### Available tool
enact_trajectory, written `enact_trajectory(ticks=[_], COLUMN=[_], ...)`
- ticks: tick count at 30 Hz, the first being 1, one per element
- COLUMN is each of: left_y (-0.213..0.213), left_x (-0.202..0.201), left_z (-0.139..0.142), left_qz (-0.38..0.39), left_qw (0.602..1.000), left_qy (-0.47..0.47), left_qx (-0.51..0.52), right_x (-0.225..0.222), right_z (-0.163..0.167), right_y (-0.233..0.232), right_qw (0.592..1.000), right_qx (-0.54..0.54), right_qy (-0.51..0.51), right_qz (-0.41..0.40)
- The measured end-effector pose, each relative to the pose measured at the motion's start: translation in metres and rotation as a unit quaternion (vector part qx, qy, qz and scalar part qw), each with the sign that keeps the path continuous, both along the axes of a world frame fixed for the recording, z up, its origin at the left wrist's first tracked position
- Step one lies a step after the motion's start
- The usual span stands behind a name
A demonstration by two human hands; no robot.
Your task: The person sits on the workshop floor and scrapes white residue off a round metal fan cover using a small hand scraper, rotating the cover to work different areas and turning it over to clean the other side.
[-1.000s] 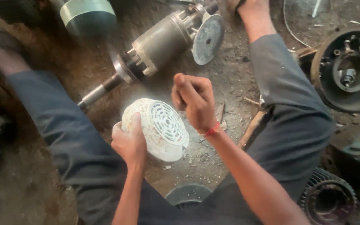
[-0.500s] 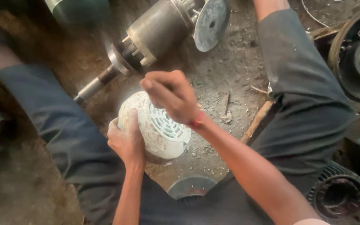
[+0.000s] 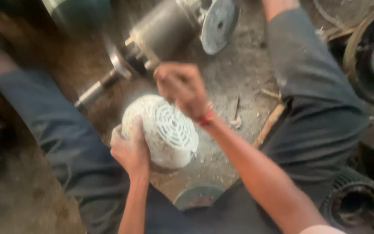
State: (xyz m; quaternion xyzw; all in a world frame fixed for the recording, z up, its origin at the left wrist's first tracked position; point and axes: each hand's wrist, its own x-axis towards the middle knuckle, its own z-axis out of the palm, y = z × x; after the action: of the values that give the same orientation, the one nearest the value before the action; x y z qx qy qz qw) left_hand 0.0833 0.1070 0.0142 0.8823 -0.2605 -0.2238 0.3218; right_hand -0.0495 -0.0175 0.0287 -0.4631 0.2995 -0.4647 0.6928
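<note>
Here, the left hand grips the white fan cover low between the legs, above the dirt floor; the right hand, fisted, hovers over its grille, near the rotor.

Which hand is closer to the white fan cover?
Left. The left hand grips the white fan cover at its side; the right hand is raised just above its top edge.
</note>
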Motion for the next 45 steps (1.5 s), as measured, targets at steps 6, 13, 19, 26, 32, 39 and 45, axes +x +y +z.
enact_trajectory(ticks=[6, 13, 19, 26, 32, 39, 45], left_y=[0.001, 0.003, 0.0, 0.0, 0.002, 0.002, 0.004], left_x=[-0.003, -0.006, -0.008, -0.012, -0.016, -0.022, -0.033], left_z=[-0.002, -0.002, 0.001, -0.001, -0.002, -0.001, 0.005], left_qz=[-0.003, -0.001, 0.004, -0.01, -0.031, -0.035, -0.046], left_qw=[1.0, 0.999, 0.999, 1.0, 0.998, 0.999, 0.996], left_qy=[0.016, 0.026, 0.034, -0.005, -0.047, -0.031, -0.057], left_qx=[0.006, -0.018, -0.004, -0.015, -0.012, -0.028, -0.05], right_x=[-0.003, -0.005, -0.01, -0.015, -0.02, -0.023, -0.025], right_z=[-0.01, -0.016, -0.019, -0.034, -0.034, -0.03, -0.032], right_y=[0.003, 0.004, 0.001, -0.011, -0.018, -0.018, -0.019], right_qw=[0.998, 0.998, 1.0, 0.998, 0.992, 0.992, 0.993], right_qx=[0.022, 0.036, 0.012, 0.029, 0.096, 0.1, 0.043], right_qy=[0.041, 0.005, 0.015, 0.016, 0.002, 0.026, -0.01], right_qz=[0.049, 0.046, 0.019, -0.057, -0.077, -0.071, -0.108])
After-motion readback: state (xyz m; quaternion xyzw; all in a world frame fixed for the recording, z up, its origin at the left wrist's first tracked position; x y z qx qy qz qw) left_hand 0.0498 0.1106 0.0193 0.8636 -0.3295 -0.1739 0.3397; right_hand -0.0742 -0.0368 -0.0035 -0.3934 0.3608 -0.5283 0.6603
